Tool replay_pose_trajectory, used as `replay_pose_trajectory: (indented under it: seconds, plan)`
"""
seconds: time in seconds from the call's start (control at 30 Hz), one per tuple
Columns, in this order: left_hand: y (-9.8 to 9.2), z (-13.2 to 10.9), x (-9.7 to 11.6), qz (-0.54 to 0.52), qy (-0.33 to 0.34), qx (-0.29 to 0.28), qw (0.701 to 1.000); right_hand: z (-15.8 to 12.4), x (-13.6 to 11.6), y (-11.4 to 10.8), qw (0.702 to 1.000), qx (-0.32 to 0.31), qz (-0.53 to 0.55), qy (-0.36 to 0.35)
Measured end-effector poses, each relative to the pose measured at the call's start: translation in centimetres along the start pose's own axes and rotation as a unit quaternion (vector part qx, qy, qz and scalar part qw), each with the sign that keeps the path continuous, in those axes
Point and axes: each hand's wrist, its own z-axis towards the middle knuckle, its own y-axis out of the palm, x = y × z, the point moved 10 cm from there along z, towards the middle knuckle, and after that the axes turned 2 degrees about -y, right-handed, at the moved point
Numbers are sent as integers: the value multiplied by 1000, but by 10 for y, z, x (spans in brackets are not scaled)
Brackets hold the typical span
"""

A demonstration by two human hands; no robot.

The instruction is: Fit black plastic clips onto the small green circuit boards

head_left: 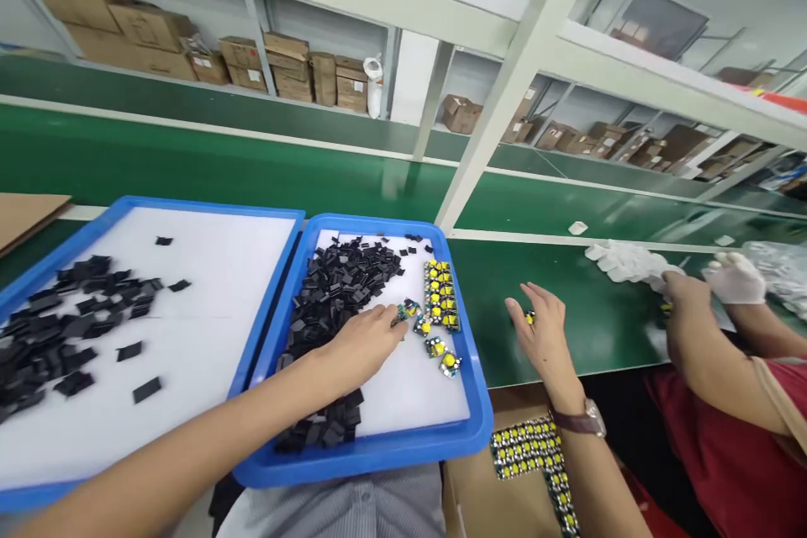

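My left hand reaches into a blue tray, its fingers curled onto a small green circuit board. Other little boards with yellow centres, such as this loose one, lie by the fingertips. A neat block of the same boards stands along the tray's right side. To the left of the hand is a heap of black flat pieces. Over the green bench, my right hand has thumb and fingers apart. One yellow-centred board shows between them; whether it rests on the bench or against the palm is unclear.
A second blue tray with scattered black pieces adjoins on the left. Below my right forearm, a cardboard box holds rows of boards. A co-worker's arms are at the right, beside white items. A shelf post rises behind the tray.
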Motion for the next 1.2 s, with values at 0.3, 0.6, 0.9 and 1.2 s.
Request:
replay_pose_trajectory:
  seconds: [0.3, 0.6, 0.9, 1.2]
  plan:
    - [-72, -64, -23, -232, -90, 137, 959, -97, -238, 48, 872, -311, 246, -286]
    - [-50, -142, -36, -403, -205, 199, 870, -137, -273, 100, 834, -391, 65, -384]
    - [-23, -149, -25, -351, -202, 180, 897, -109, -242, 62, 870, -308, 355, -151]
    - [-13, -134, -2, -431, -144, 159, 877, -108, -222, 35, 845, -202, 495, 5]
